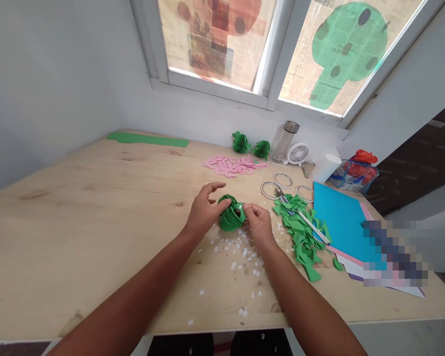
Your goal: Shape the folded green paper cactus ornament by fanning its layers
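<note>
A layered green paper ornament (pixel 230 220) with fanned, curved folds sits just above the table between my hands. My left hand (pixel 204 210) steadies it from the left, thumb pressed on its top and index finger raised off it. On the other side, my right hand (pixel 259 221) pinches the edge of its nearest layer between thumb and fingertips. A small whitish strip shows on that layer by the right fingertips. Small white paper bits (pixel 244 253) lie scattered below. Part of the left hand's grip is hidden behind the ornament.
Pink paper cutouts (pixel 232 165) and two finished-looking green ornaments (pixel 240 142) are at the back. Right of my hands lie green scraps (pixel 302 232), scissors (pixel 282 197), tape rolls (pixel 283 180) and blue paper (pixel 341 217). A bottle (pixel 285 141) and small fan (pixel 297 154) stand by the wall.
</note>
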Tool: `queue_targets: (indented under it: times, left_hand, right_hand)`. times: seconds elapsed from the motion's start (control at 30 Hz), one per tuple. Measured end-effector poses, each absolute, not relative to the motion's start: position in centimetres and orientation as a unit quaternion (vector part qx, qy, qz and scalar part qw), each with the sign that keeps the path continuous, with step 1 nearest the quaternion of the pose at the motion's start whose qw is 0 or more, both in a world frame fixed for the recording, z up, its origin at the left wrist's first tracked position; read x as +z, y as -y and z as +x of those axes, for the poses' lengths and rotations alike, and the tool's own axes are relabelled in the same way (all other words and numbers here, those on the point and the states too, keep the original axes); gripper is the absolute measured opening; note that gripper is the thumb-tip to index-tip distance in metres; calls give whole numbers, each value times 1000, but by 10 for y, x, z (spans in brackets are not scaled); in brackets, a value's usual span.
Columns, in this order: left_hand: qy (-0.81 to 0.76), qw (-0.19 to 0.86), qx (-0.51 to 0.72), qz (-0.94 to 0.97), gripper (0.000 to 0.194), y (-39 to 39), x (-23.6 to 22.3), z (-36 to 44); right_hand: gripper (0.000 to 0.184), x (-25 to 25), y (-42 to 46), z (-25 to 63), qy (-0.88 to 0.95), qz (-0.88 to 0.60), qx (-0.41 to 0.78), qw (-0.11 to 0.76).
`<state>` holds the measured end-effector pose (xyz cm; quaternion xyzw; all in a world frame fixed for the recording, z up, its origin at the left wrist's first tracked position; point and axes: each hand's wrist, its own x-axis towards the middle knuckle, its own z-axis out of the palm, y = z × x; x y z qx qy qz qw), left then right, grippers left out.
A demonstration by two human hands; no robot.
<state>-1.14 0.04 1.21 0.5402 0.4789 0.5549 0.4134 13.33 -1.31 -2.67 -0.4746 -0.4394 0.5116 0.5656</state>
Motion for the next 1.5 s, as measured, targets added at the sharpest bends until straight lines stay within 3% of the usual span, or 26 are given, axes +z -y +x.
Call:
queue_targets:
  times: [0.1, 0.17, 0.33, 0.6, 1.03, 1.3, 1.4, 1.5]
  left_hand:
    - [-440, 304, 554, 638, 11, 4, 14, -9]
    - [-422, 248, 516, 703, 6, 7, 14, -6]
    - [-453, 157, 459, 748, 11, 9, 9, 0]
    - [-443, 77, 452, 770, 15, 7, 4, -4]
    - [-430, -28, 440, 788, 16, 10, 9, -3]
    - [-442, -8, 440, 782, 16, 10, 9, -2]
    - [-473, 61, 457, 751, 14, 9, 8, -3]
    - [-497, 195, 499, 682, 13, 5, 7, -5]
  right_hand:
    - [36, -27, 13, 133, 446, -486, 486, 573]
    - [37, -26, 13, 134, 457, -489, 466, 579]
    - [35, -17, 16, 134, 512, -500, 409, 566]
    - [15, -14, 18, 135, 621, -479, 313, 536]
    - [20, -13, 21, 134, 698, -499, 180, 481]
    - [20, -13, 22, 133, 698, -504, 167, 480]
    - [20, -13, 21, 133, 680, -505, 195, 494]
    - [20, -14, 19, 134, 637, -510, 257, 517]
